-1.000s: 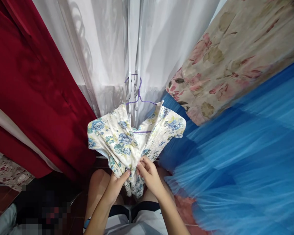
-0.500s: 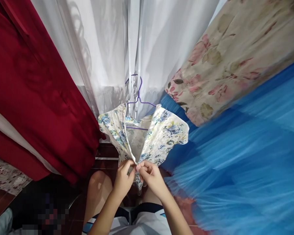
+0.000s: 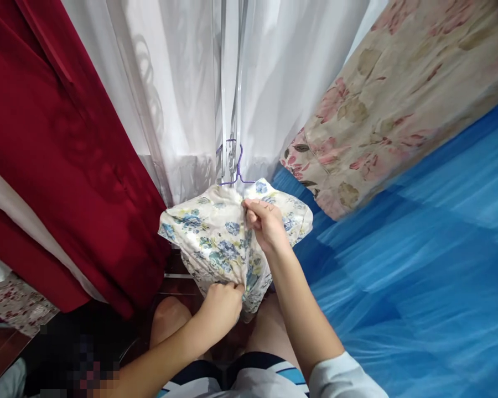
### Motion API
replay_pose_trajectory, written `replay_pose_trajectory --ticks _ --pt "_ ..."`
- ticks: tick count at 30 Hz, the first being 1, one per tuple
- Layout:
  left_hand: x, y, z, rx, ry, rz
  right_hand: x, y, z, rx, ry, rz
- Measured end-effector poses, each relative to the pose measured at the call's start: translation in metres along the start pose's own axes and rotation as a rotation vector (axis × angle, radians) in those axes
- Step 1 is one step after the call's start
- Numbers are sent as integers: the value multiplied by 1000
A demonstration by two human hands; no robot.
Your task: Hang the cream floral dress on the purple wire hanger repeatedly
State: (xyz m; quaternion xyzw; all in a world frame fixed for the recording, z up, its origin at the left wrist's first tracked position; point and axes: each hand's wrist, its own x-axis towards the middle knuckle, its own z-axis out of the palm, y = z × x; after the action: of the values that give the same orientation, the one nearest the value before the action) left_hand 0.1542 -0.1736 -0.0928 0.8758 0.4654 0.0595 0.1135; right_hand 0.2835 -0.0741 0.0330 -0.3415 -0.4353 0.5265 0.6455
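Observation:
A white dress with blue and yellow flowers (image 3: 216, 235) hangs from a purple hanger (image 3: 239, 166) before my knees. Its front zipper (image 3: 246, 249) runs down the middle, with the two sides drawn together. My right hand (image 3: 268, 221) pinches the top of the zipper near the neckline; the pull itself is hidden by the fingers. Lower down, my left hand (image 3: 222, 309) grips the fabric beside the zipper and holds it taut. The hem falls between my legs.
White curtains (image 3: 178, 83) and pale straps (image 3: 228, 83) hang behind the hanger. Red cloth (image 3: 87, 166) drapes on the left. To the right hang a beige floral garment (image 3: 357, 121) and blue tulle (image 3: 419, 276). A dark area at lower left is partly blurred out.
My right hand has moved up from the bottom of the V-shaped opening to the neckline, and the front has closed. My left hand stays low, now gripping the fabric.

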Motion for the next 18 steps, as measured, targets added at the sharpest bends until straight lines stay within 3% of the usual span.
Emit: replay_pose_trajectory --ticks 3,5,9,11,14,18 --pt "4 -3 -2 -70 -21 37 3 -7 5 -32 -5 -65" --pt "10 -13 -16 -224 77 63 -2 -6 3 -74 3 -82" --pt "30 -35 -79 -526 563 6 -19 -4 -5 -215 11 -132" --pt "44 -40 -112 -557 723 71 -24 -6 -6 -288 0 -165" --pt "65 -34 -141 -477 776 191 -23 -4 -6 -339 4 -206" --pt "81 -23 -150 -481 864 161 -11 18 -16 -382 52 -227"
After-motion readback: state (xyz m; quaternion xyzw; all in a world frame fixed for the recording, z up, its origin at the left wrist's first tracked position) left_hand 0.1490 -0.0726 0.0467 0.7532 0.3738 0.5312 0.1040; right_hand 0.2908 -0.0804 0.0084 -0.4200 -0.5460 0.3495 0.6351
